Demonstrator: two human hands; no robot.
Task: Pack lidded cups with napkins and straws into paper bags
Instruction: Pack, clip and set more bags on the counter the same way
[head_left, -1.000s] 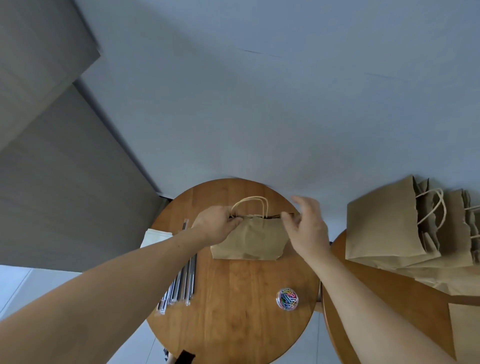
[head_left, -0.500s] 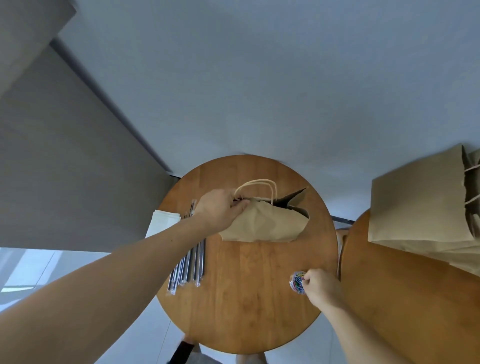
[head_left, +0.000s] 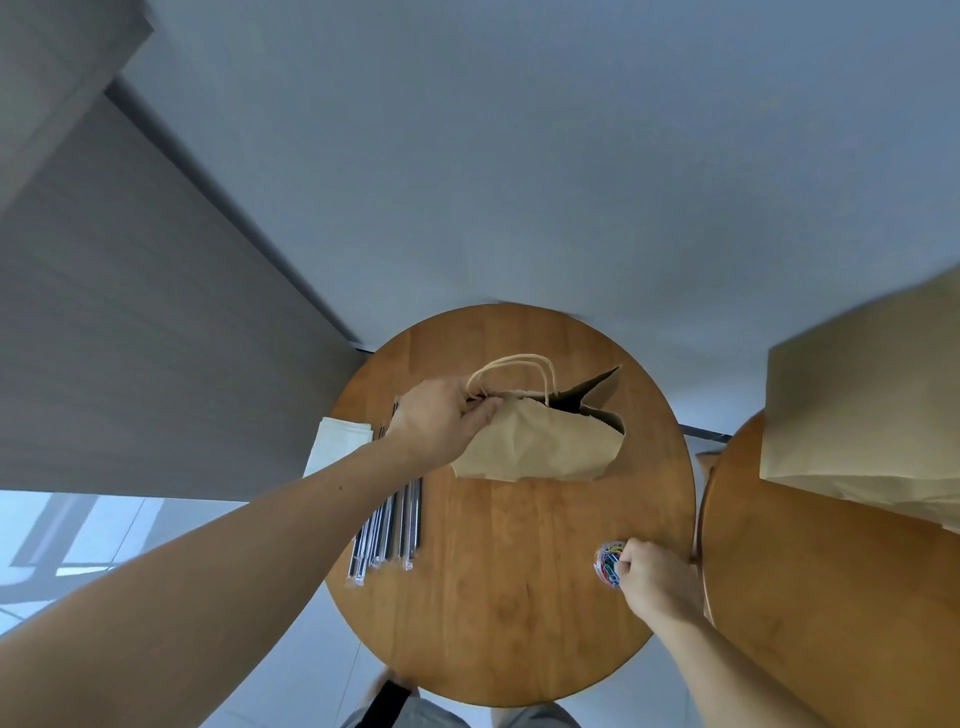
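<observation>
Head-camera view, looking down on a round wooden counter (head_left: 519, 623). Left hand (head_left: 441, 421) is pinching the top of a brown paper bag (head_left: 540, 441) shut at its left end, just under the twine handles (head_left: 514, 364). The bag is sitting toward the far edge of the counter, and its mouth is gaping open at the right end. Right hand (head_left: 654, 577) is hovering at the right edge with fingers curled over a small clear tub of coloured paper clips (head_left: 607, 561); whether it is gripping a clip cannot be told. Wrapped straws (head_left: 389, 519) are lying in a row along the left edge, and a pile of white napkins (head_left: 337, 441) is sitting beside them, seemingly hanging past that edge. More paper bags (head_left: 857, 405) are resting on a second counter (head_left: 831, 597) to the right. No cup is showing; whatever the bag is holding is hidden.

Likely risks: with only one end pinched, the fold is probably springing open, so a clip could go on crooked or miss the paper. The tub is sitting close to the right edge and a careless nudge could be sending it over. Pulling on the bag one-handed could be tipping whatever is inside.
</observation>
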